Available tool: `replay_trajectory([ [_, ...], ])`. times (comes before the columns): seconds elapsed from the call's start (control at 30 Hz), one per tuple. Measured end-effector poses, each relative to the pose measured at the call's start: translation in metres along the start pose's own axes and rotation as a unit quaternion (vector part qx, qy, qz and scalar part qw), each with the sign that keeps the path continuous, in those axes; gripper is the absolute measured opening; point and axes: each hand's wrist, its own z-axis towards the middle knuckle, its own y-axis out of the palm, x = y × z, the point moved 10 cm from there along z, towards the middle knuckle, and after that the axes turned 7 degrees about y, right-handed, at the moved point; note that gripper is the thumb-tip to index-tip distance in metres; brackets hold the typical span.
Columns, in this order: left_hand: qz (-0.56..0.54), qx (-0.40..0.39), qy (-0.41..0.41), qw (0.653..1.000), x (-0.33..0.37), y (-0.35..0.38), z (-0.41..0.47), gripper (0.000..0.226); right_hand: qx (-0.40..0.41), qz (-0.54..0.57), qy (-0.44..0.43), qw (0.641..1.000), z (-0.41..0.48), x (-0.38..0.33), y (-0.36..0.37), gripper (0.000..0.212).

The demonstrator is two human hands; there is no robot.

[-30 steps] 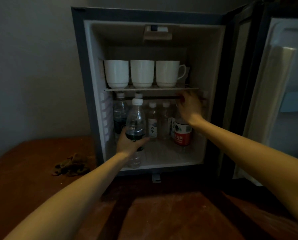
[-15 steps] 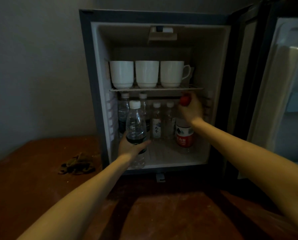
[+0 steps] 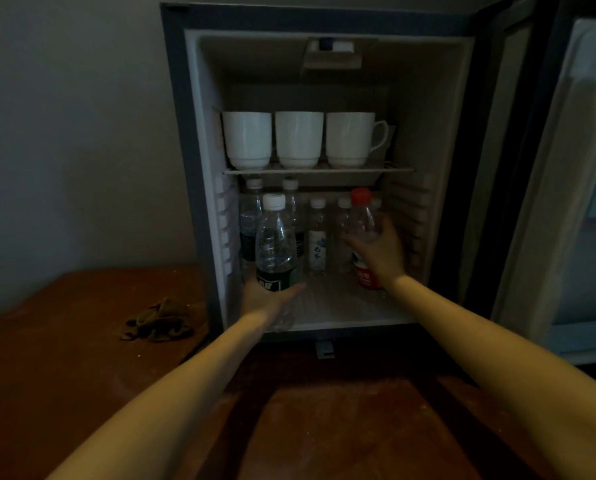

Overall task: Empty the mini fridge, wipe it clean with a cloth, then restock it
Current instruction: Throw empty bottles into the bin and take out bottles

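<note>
- Wood surface [image 3: 324, 427], reddish brown and a little dusty, filled the lower part of the view. The mini fridge [image 3: 175, 168] stood on it against a plain grey wall [image 3: 64, 133], and the room was dim.
- On the right side, the fridge door [image 3: 584, 168] stood wide open.
- A crumpled brownish cloth [image 3: 158, 320] lay on the wood just beside the lower left corner of the fridge, and no hand touched it.
- On the wire shelf [image 3: 317, 170], 3 white cups [image 3: 299, 138] stood upright in 1 row, side by side. The handle of the right one pointed to the right.
- Under the shelf, some small bottles [image 3: 316, 233] stood at the back of the lower compartment. Their exact number was hard to tell in the dark.
- At the front left edge of this compartment, the left hand [image 3: 265, 299] gripped the white-capped bottle [image 3: 275, 244] at its dark label, with the fingers curled round it. The bottle was upright.
- At the right side of the same compartment, the right hand [image 3: 379, 254] held the red-capped bottle [image 3: 360, 216], with fingers and thumb closed round its clear body above the red label. I could not tell whether its base rested on the fridge floor.
</note>
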Motion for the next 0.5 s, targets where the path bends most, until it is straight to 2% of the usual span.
replay_trajectory([
  [0.23,-0.001,0.003,-0.008,1.000,-0.003,0.000,-0.003,0.056,0.025,0.032,0.028,0.999,-0.001,0.021,-0.006,0.068],
  [0.33,-0.014,-0.004,-0.023,1.000,-0.009,0.002,-0.004,0.049,0.038,0.034,0.048,0.998,-0.001,0.036,-0.011,0.045],
  [0.43,0.005,0.003,-0.014,1.000,-0.009,0.000,-0.003,0.056,0.050,0.036,0.051,0.997,-0.002,0.045,-0.017,0.060],
  [0.5,0.007,0.008,-0.021,1.000,-0.013,0.000,-0.003,0.062,0.042,0.022,0.057,0.997,-0.003,0.055,-0.017,0.063],
])
